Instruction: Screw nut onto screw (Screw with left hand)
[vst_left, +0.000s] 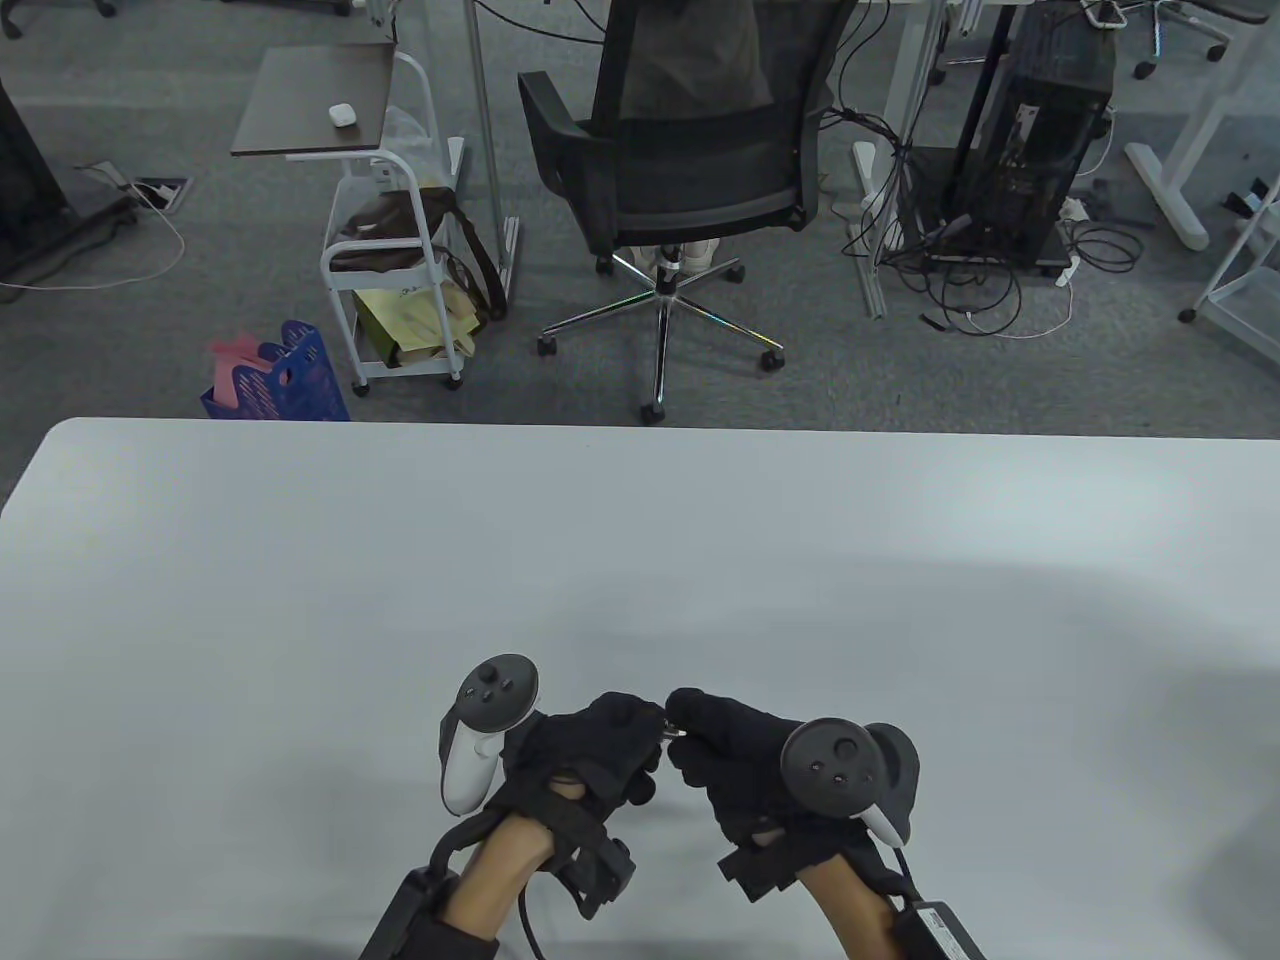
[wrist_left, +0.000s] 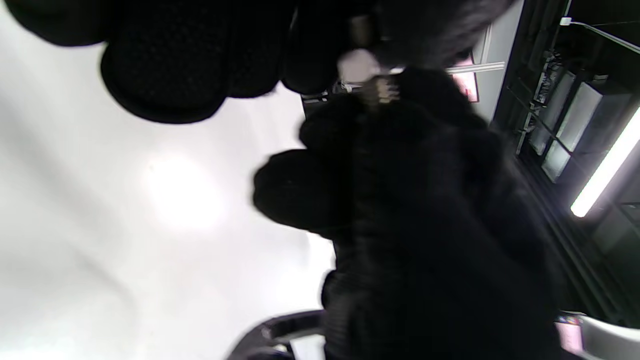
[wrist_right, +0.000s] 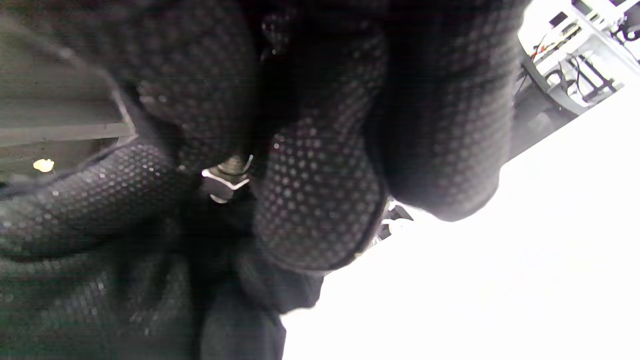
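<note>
I saw my left hand (vst_left: 590, 745) pinching the nut (vst_left: 668, 728) against the screw (wrist_left: 380, 90) gripped by my right hand (vst_left: 740, 765), its axis running between the fingertips.

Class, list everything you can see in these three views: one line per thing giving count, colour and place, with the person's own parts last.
table: one, white, spans the foreground.
screw: one, metallic, threaded, between the fingertips of both hands.
nut: one, silvery, at the fingertips; how far on the screw cannot be told.
office chair: one, black, beyond the table.
cart: one, white, far left, holding bags.
basket: one, blue, on the floor.
left hand: black glove, grips the hardware.
right hand: black glove, meets the left.
</note>
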